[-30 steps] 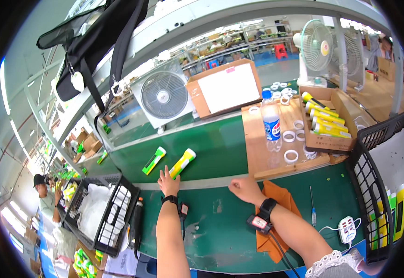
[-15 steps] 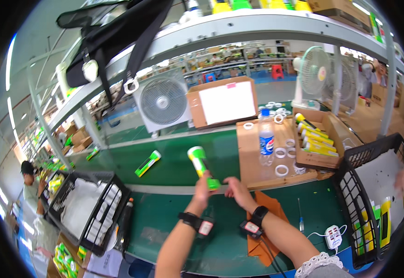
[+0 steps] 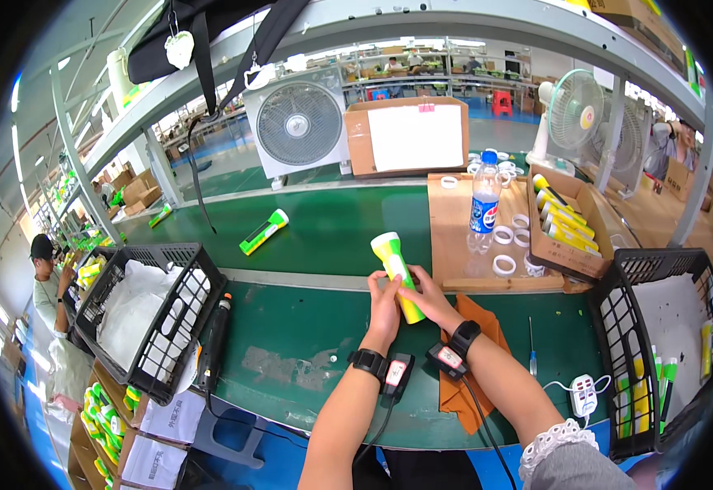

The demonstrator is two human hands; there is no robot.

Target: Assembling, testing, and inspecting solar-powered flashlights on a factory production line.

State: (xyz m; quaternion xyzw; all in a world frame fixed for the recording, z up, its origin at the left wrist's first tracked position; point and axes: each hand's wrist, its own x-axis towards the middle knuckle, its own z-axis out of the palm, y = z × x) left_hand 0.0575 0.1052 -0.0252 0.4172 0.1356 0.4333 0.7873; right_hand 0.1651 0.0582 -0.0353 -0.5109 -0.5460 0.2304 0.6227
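Note:
A green-and-yellow flashlight (image 3: 392,255) with a white head points up and slightly left over the near edge of the green belt. My left hand (image 3: 384,307) is closed round its left side, the thumb lying on the body. My right hand (image 3: 433,304) grips it from the right, its fingers against the barrel. Both wrists wear black straps with small boxes and cables. Beneath my right forearm lies an orange-brown cloth (image 3: 477,359). Farther left, another flashlight (image 3: 264,232) lies on the belt, apart from my hands.
Black crates stand left (image 3: 148,384) and right (image 3: 618,260), the right one holding several flashlights. A wooden board (image 3: 454,237) carries white rings, a bottle (image 3: 484,204) and a cardboard box (image 3: 565,260) of flashlights. Nearby lie a screwdriver (image 3: 533,359), a power strip (image 3: 585,397) and a black tool (image 3: 214,347).
My right hand has come in and taken hold of the flashlight beside my left hand. The view has shifted, and the hand over the right crate has drawn back toward the edge.

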